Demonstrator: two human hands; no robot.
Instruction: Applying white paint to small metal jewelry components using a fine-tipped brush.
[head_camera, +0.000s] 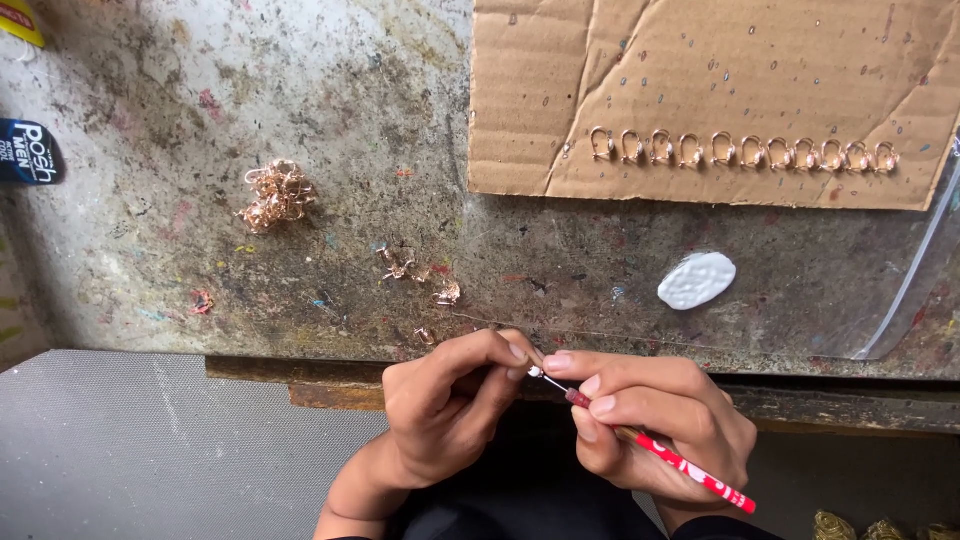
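At the worn table's front edge (300, 352), the left hand (450, 410) pinches a tiny white piece (535, 371). The right hand (660, 420) grips a red stick tool (690, 468), its tip touching the piece. A dark blue label (25, 152) sits far left.

A small jewellery workshop is showing itself: paint-stained workbench (200, 250), rose-gold fittings (278, 193) heaped loose, more hooked along a cardboard sheet (700, 70).

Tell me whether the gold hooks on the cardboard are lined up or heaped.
Lined up. The hooks sit side by side in one row along the lower edge of the cardboard, unlike the loose pile on the bench.
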